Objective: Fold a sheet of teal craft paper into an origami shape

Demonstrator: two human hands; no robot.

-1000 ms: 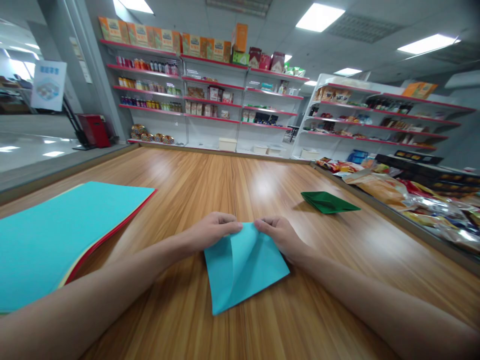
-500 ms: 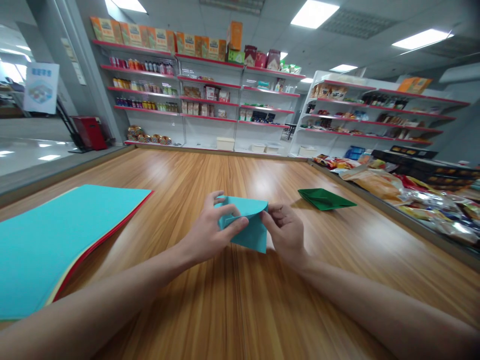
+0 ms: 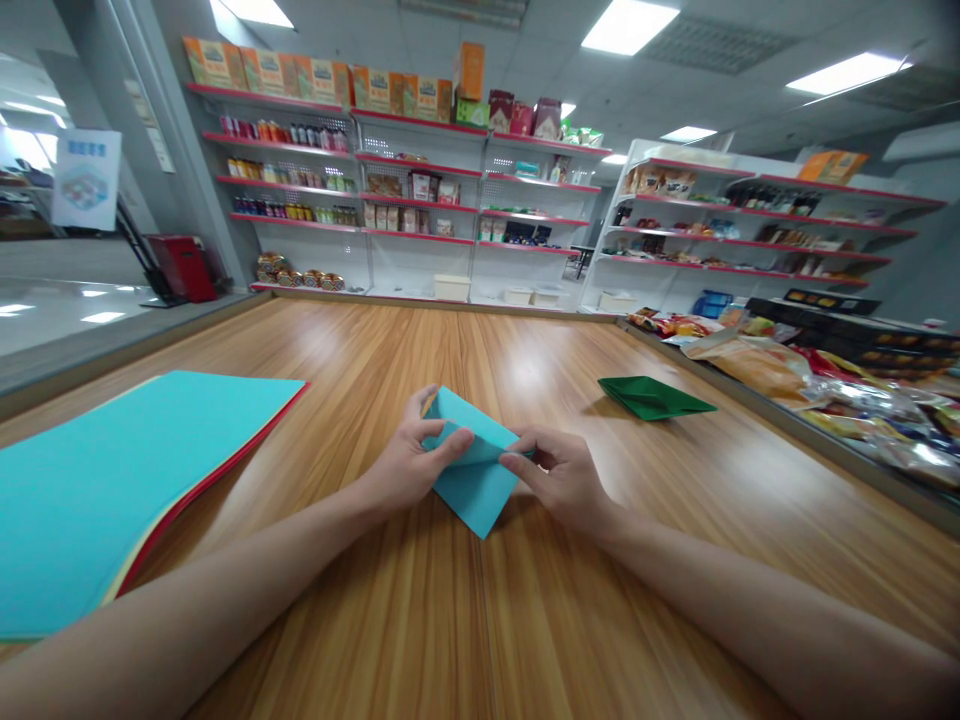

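A folded sheet of light blue paper (image 3: 477,490) is held between my two hands above the middle of the wooden table (image 3: 420,620). My left hand (image 3: 420,450) grips its left side, with the thumb lying across the front and the fingers behind. With thumb and fingers pinched together, my right hand (image 3: 559,470) holds the paper's right corner. One corner of the paper points down toward me, and a folded flap runs across its upper part. Farther right on the table lies a folded green paper piece (image 3: 652,397), apart from both hands.
At the left, a stack of coloured paper sheets (image 3: 142,480) lies with light blue on top and yellow and red edges below. Packaged snacks (image 3: 810,385) crowd beyond the table's right edge. Stocked shelves (image 3: 416,180) stand behind the far edge.
The blue paper has turned in my hands, so a corner now points down toward me. My right hand has shifted slightly left and lower; the left hand has moved slightly left.
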